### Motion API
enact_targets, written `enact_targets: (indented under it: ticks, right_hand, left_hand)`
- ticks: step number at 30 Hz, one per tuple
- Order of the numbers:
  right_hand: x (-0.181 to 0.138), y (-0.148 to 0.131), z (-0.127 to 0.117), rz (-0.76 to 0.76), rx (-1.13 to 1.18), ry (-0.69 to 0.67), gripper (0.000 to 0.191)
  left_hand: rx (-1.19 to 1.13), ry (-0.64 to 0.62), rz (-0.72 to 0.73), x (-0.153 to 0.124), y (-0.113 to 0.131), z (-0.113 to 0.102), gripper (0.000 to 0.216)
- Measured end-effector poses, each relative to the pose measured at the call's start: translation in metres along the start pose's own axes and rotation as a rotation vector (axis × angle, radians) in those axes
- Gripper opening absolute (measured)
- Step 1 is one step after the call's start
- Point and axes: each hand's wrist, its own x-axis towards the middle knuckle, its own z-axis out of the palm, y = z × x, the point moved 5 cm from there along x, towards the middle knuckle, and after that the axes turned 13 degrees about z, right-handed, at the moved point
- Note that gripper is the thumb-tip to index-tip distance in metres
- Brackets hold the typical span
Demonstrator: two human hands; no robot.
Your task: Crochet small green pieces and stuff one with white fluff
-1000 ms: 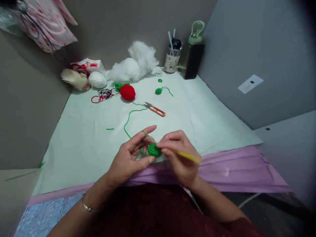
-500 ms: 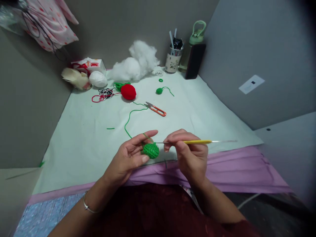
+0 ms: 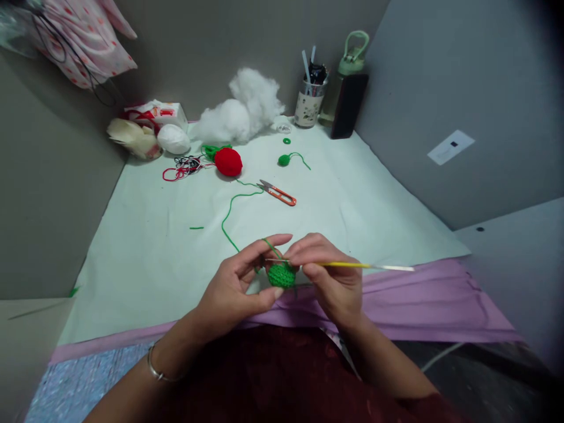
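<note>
My left hand pinches a small green crocheted piece between thumb and fingers, with the index finger stretched out and green yarn looped over it. My right hand grips a yellow-handled crochet hook, whose metal tip lies across the top of the green piece. Both hands hover above the near edge of the pale green sheet. The yarn trails away up the sheet toward the back.
Orange thread snips lie mid-sheet. Behind them sit a red crocheted ball, a small green ball, loose red and black threads, white stuffing, a pen cup and a green bottle. Grey walls enclose three sides.
The hook swung out level to the right, away from the piece, then came back with its tip laid across the piece. My hands drew together again, slightly rightward.
</note>
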Motion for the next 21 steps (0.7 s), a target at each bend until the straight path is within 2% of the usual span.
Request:
enact_targets:
  ticks: [2,4,11,21]
  right_hand:
    - [-0.001,0.0,0.001,-0.045,-0.069,0.009,0.014]
    - [0.0,0.003,0.001,-0.026,-0.029,-0.008,0.014]
    - [0.008,0.013,-0.007,0.175,0.205,-0.085,0.014]
    - [0.012,0.007,-0.005,0.149,0.122,-0.157,0.014]
  left_hand:
    - [0.074,0.005,0.038,0.0,0.002,0.0,0.069]
    - [0.17,0.013,0.107,0.001,0.006,-0.002,0.068]
    - [0.45,-0.069,0.302,0.005,0.016,-0.008,0.073]
    - [0.567,-0.103,0.372,0.006,0.022,-0.008,0.069]
